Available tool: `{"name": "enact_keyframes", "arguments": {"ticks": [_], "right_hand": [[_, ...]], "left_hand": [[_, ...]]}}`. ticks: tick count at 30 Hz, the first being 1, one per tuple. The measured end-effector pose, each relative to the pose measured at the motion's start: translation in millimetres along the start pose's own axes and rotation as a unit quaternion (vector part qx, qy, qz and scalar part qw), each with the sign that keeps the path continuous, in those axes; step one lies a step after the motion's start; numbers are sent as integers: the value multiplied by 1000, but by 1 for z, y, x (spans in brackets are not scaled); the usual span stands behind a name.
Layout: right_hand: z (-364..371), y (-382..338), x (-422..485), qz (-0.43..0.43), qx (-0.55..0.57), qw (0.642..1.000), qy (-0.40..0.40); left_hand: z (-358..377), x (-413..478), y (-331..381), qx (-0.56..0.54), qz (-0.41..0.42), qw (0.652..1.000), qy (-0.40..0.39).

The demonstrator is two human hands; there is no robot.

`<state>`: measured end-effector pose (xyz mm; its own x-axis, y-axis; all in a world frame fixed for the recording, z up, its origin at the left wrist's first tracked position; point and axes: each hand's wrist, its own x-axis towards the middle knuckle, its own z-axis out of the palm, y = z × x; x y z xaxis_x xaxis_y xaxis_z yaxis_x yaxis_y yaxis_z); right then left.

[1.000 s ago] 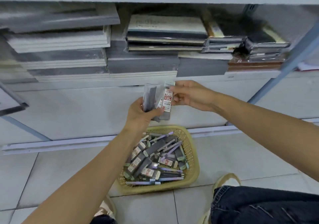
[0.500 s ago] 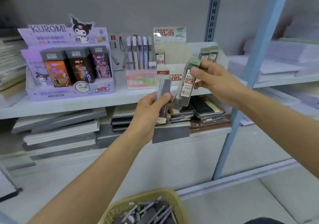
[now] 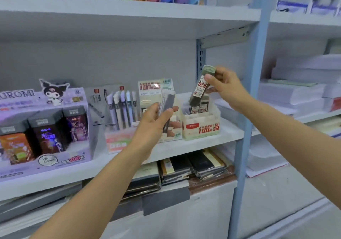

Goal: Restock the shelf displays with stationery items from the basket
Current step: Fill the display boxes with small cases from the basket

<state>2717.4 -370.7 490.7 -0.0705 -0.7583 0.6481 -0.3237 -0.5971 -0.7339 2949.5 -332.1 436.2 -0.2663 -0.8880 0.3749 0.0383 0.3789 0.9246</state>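
Right hand is up and further right than half a second ago, and the lead case it carries now hangs over the right display box rather than in front of the left one; the view has tilted up too, so the basket has dropped out of frame. Thumb and fingers pinch the case near its pale capped top, body tilted, lower end aimed into the box opening where a few like cases already stand. Left hand sits lower, in front of the left display box, fingers curled round a spare bundle of cases, thumb across the front. Both boxes stand on the middle shelf, right of the pen pack and the Kuromi display. Handling guess: the case is light, stiff plastic, smooth so likely a bit slippery, with brittle leads inside, so lower it in, don't drop it. Best grip is the present one, high by the cap, leaving the bottom free to enter the slot. Hard to tell: whether the case's lower end already touches the standing cases, how many cases the left bundle has (motion blur), how much room the box has left. Left box front is partly covered by the left hand.
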Motion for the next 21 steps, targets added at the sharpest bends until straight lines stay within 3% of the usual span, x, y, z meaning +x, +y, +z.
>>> {"name": "enact_keyframes", "arguments": {"ticks": [4, 9, 16, 21], "right_hand": [[14, 14, 13, 12, -44, 998, -35], [26, 29, 18, -12, -141, 986, -89], [32, 30, 29, -24, -118, 989, -81], [27, 33, 34, 11, -100, 994, -50]], "left_hand": [[5, 16, 1, 28, 27, 997, -64], [7, 27, -7, 85, 1, 992, -96], [-1, 34, -13, 70, 3, 993, -95], [-1, 36, -14, 53, -5, 994, -99]]}}
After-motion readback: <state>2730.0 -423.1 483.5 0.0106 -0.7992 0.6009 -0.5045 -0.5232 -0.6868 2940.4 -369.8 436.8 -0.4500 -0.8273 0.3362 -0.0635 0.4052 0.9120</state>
